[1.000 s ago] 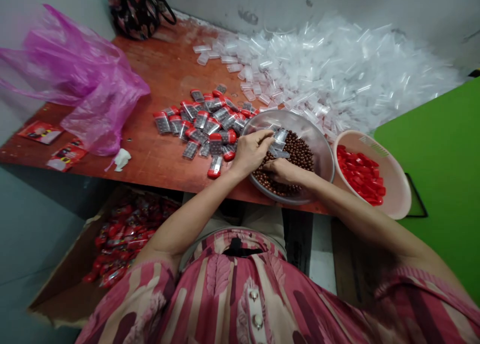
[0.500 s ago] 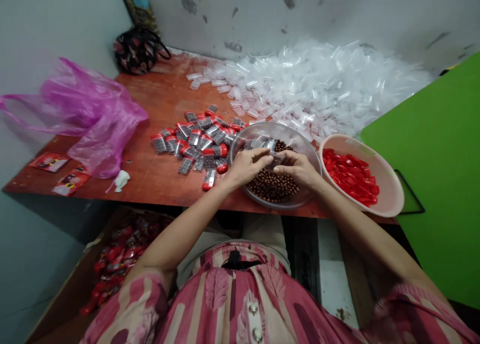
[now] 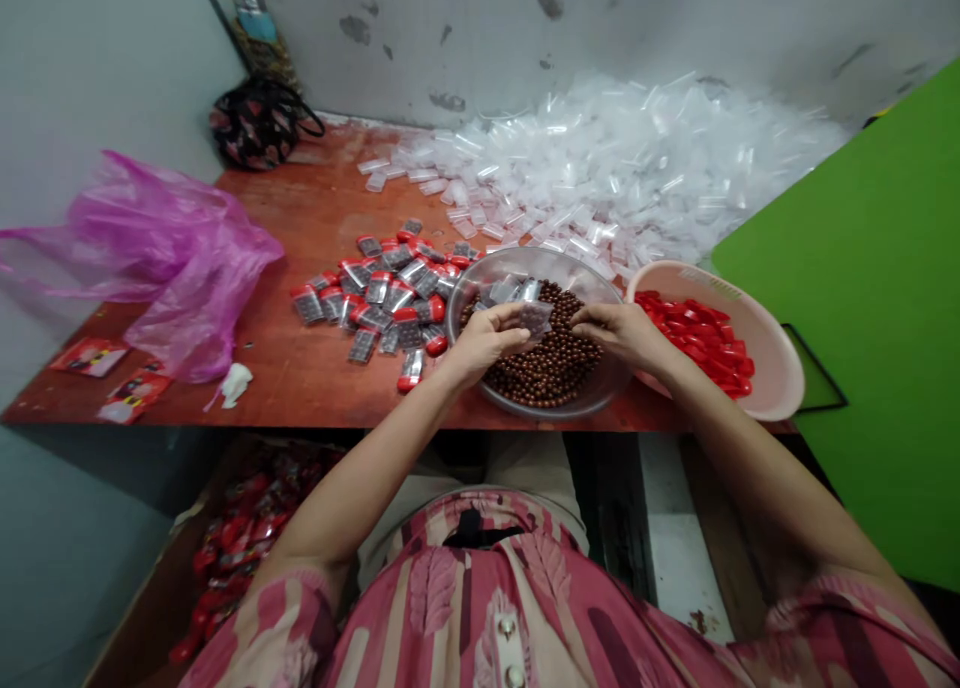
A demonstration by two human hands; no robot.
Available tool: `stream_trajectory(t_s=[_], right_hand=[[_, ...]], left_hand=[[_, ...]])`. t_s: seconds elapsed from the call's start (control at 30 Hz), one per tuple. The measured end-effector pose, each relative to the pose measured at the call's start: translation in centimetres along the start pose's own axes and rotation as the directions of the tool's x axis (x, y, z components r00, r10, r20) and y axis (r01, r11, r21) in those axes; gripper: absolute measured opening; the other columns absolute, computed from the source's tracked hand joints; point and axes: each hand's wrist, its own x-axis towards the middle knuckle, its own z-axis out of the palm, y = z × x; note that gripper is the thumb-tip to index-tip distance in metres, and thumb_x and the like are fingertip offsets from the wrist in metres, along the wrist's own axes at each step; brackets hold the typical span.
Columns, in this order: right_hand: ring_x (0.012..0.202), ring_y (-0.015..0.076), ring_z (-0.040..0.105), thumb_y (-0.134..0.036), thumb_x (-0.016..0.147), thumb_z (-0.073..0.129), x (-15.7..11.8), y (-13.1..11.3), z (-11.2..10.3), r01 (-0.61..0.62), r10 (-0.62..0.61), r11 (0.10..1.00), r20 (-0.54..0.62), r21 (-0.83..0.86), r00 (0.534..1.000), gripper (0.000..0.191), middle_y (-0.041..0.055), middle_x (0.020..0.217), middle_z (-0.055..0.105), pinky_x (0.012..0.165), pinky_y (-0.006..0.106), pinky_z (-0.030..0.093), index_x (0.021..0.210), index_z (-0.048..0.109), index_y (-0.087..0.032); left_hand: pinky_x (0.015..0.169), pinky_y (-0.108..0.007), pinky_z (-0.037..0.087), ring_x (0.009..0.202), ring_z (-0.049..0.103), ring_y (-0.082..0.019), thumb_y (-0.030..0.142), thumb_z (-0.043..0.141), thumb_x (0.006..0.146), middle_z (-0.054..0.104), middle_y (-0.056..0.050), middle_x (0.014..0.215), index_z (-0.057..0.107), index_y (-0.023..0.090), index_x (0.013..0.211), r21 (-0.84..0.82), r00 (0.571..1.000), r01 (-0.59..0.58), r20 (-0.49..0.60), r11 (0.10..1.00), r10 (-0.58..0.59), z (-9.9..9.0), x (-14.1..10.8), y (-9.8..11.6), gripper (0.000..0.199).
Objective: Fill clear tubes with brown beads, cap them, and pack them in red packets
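Small clear plastic case (image 3: 536,318), just above shiny brown balls (image 3: 544,358), heaped in a clear bowl (image 3: 611,383)

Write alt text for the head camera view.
The left hand and right hand are held over a clear bowl of brown beads, with a small clear plastic tube between them. Red caps lie in a pink basin to the right, while capped, filled tubes and a heap of empty clear tubes lie on a red-brown table.
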Motion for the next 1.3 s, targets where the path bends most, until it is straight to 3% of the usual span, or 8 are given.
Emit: stream_trajectory(t_s=[0.07, 0.23, 0.33, 0.53, 0.8, 1.13, 1.2, 1.3], right_hand=[[0.079, 0.0214, 0.066, -0.032, 0.083, 0.058, -0.6, 1.2, -1.7, -0.037, 0.035, 0.988, -0.016, -0.153, 0.999, 0.021, 0.005, 0.085, 0.074, 0.075, 0.032, 0.048, 0.09, 0.073, -0.02], [0.082, 0.0214, 0.066, -0.03, 0.085, 0.054, -2.7, 7.5, -7.2, -0.3, 0.187, 0.891, -0.328, -0.34, 0.926, 0.025, 0.0074, 0.093, 0.074, 0.075, 0.029, 0.047, 0.093, 0.074, -0.018], [0.083, 0.0216, 0.067, -0.024, 0.083, 0.055, -3.6, 11.7, -8.9, -0.445, 0.349, 0.799, -0.291, -0.403, 0.891, 0.024, 0.0095, 0.093, 0.075, 0.073, 0.027, 0.046, 0.093, 0.075, -0.014], [0.092, 0.0236, 0.067, -0.021, 0.085, 0.052, -2.2, 15.2, -7.1, -0.418, 0.45, 0.707, -0.093, -0.571, 0.888, 0.029, 0.0121, 0.105, 0.073, 0.079, 0.028, 0.047, 0.105, 0.072, -0.016], [0.101, 0.0298, 0.064, -0.023, 0.086, 0.052, -0.1, 16.2, -4.6, -0.385, 0.458, 0.707, -0.03, -0.593, 0.888, 0.03, 0.0192, 0.11, 0.068, 0.086, 0.037, 0.046, 0.114, 0.062, -0.014], [0.1, 0.03, 0.064, -0.024, 0.079, 0.059, -1.5, 15.6, -6.8, -0.501, 0.509, 0.73, -0.12, -0.464, 0.852, 0.044, 0.02, 0.116, 0.066, 0.082, 0.035, 0.049, 0.121, 0.058, -0.01], [0.095, 0.0259, 0.066, -0.023, 0.078, 0.059, -2.3, 15.3, -7.6, -0.509, 0.502, 0.8, -0.113, -0.316, 0.858, 0.038, 0.015, 0.112, 0.069, 0.08, 0.032, 0.051, 0.114, 0.063, -0.013], [0.08, 0.0206, 0.068, -0.026, 0.074, 0.064, -3.8, 14.1, -8.4, -0.505, 0.52, 0.85, -0.097, 0.148, 0.848, 0.03, 0.0082, 0.094, 0.073, 0.074, 0.031, 0.054, 0.103, 0.068, -0.016]], left_hand=[[0.087, -0.038, 0.057, 0.101, 0.068, -0.024, 0.03, 0.079, 0.065, 0.07, -0.009, 0.113, 0.07, 0.019, 0.104, 0.029, 1.0, 0.001, -0.029, 1.0, 0.0, 0.0, -0.1, 0.0, 0.041], [0.084, -0.036, 0.057, 0.086, 0.07, -0.02, 0.039, 0.081, 0.064, 0.073, -0.008, 0.101, 0.071, 0.016, 0.102, 0.096, 0.996, 0.045, -0.086, 0.994, -0.036, 0.0, -0.1, -0.1, 0.046], [0.084, -0.033, 0.056, 0.084, 0.069, -0.018, 0.041, 0.081, 0.064, 0.073, -0.007, 0.098, 0.072, 0.016, 0.101, 0.166, 0.994, 0.064, -0.103, 0.984, -0.047, 0.0, -0.1, -0.1, 0.045], [0.087, -0.033, 0.054, 0.088, 0.067, -0.02, 0.045, 0.08, 0.063, 0.073, -0.006, 0.1, 0.072, 0.017, 0.102, 0.329, 0.986, 0.077, -0.162, 0.941, -0.024, 0.0, -0.4, 0.0, 0.049], [0.087, -0.034, 0.053, 0.09, 0.066, -0.021, 0.046, 0.077, 0.066, 0.073, -0.008, 0.102, 0.071, 0.017, 0.104, 0.414, 0.986, 0.074, -0.167, 0.907, -0.005, -0.1, -0.4, 0.0, 0.048], [0.082, -0.033, 0.054, 0.087, 0.066, -0.022, 0.048, 0.076, 0.066, 0.073, -0.008, 0.098, 0.071, 0.014, 0.105, 0.431, 0.989, 0.033, -0.144, 0.902, 0.032, 0.1, -0.5, 0.1, 0.052], [0.08, -0.032, 0.054, 0.085, 0.066, -0.021, 0.047, 0.075, 0.067, 0.073, -0.008, 0.096, 0.071, 0.014, 0.104, 0.445, 0.99, 0.017, -0.133, 0.896, 0.047, 0.0, -0.4, 0.1, 0.05], [0.08, -0.033, 0.053, 0.085, 0.067, -0.021, 0.046, 0.074, 0.069, 0.074, -0.007, 0.095, 0.071, 0.015, 0.104, 0.456, 0.992, -0.01, -0.106, 0.89, 0.066, 0.0, -0.4, 0.1, 0.047]])
